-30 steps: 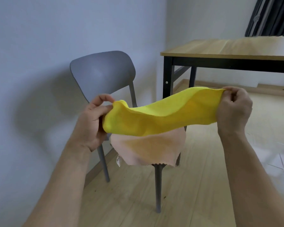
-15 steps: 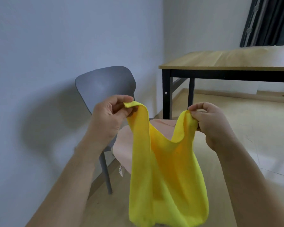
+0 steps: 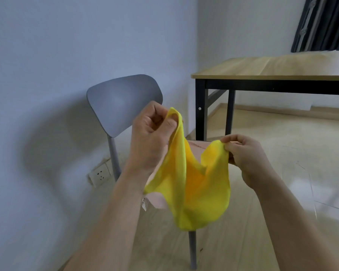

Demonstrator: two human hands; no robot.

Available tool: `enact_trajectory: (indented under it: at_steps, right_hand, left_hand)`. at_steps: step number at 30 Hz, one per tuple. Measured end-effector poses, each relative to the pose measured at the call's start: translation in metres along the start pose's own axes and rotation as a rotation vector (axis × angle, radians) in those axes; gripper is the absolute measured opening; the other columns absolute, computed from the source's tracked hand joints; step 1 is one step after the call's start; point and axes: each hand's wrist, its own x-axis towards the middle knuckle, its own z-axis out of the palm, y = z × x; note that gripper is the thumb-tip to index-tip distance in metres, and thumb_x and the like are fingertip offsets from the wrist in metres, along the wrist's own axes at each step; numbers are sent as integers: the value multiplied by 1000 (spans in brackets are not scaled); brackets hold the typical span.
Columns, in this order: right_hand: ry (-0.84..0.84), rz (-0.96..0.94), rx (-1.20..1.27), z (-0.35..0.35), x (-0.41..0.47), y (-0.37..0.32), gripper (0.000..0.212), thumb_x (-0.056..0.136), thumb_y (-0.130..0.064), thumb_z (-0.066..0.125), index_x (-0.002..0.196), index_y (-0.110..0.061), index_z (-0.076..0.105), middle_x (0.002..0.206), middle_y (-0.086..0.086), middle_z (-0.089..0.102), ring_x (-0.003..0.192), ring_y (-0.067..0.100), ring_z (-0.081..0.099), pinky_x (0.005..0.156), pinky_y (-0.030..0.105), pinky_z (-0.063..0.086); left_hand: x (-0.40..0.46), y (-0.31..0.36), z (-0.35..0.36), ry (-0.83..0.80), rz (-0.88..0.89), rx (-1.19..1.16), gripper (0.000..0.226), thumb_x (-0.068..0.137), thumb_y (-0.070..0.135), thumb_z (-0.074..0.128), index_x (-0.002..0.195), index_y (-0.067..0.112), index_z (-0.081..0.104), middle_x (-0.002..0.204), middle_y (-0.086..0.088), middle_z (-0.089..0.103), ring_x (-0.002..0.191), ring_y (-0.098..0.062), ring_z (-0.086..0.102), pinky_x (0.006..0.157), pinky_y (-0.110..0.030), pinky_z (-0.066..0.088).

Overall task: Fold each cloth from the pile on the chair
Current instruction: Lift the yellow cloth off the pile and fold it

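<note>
- Yellow cloth (image 3: 202,190) hangs mid-frame in front of the chair, sagging between my two hands.
- My left hand (image 3: 151,137) pinches one top corner, fingers curled, raised higher in the frame.
- My right hand (image 3: 247,159) pinches the other corner, lower and to the right.
- Pink cloth (image 3: 199,146) lies on the seat of the grey chair (image 3: 123,102), behind the yellow one.
- Wooden table (image 3: 272,69) stands upper right; wall socket (image 3: 100,174) lower left of the chair.
</note>
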Motion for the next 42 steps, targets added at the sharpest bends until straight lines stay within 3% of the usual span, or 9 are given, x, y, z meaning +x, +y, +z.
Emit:
enact_trajectory:
  at_steps: [7,11,16,20,24,27,31,36,42]
  right_hand:
    - [-94,-134,-35,13,0,-5,39,89,10,42,69,-14,66,74,5,58,69,18,52,66,31,51]
    - [-126,-115,-19,12,-2,-14,36,89,6,42,76,-15,67,85,5,60,80,20,54,80,36,53]
    - [-219,-177,-78,18,-7,-19,31,83,4,48,90,-19,68,86,4,59,78,17,52,72,33,46]
    - [-358,-187,-86,27,-15,-17,27,73,-12,59,95,-26,66,87,10,60,76,20,54,70,39,48]
    - [-367,-235,-171,34,-16,-9,24,80,-16,69,99,-29,63,98,19,65,86,34,62,84,54,53]
    - [-353,-251,-228,37,-16,-4,28,76,-27,77,99,-31,63,96,7,67,91,26,65,84,48,55]
    - [-352,-281,-257,41,-16,-1,42,61,-51,76,96,-31,64,97,-1,67,94,23,65,84,45,56]
    - [-258,-436,-259,42,-18,-2,5,81,-23,73,82,-21,68,78,3,67,77,27,64,73,46,56]
    - [-67,-440,-158,31,-15,-7,22,75,2,63,63,-12,51,73,23,54,57,15,40,53,34,38]
  left_hand:
    - [-4,-28,2,-131,-147,108,14,82,33,64,80,20,63,70,5,60,67,-7,55,61,-21,47]
    - [-3,-32,-11,-97,-158,108,24,88,36,56,82,14,59,70,-10,52,66,-16,47,59,-24,42]
    - [-8,-34,-17,-161,-118,288,12,82,27,72,77,16,72,72,-17,65,67,-31,57,58,-36,49]
    - [-12,-39,-18,-166,-141,341,12,86,22,71,74,22,72,69,-3,69,65,-8,60,60,-23,50]
    - [-15,-45,-24,-189,-140,384,20,87,29,55,75,18,66,65,2,61,65,-12,56,61,-28,47]
    - [-17,-43,-23,-206,-115,334,12,92,17,61,80,16,63,68,16,64,67,-3,58,61,-19,47]
    - [-18,-41,-22,-210,-71,270,10,91,8,64,84,13,59,74,-9,62,70,-23,57,62,-31,49]
    - [-20,-42,-25,-319,-118,320,7,93,20,62,89,19,56,68,6,53,65,-8,49,60,-19,42]
    - [-25,-36,-30,-774,-436,761,24,98,30,46,75,22,49,75,6,52,72,-12,49,63,-30,40]
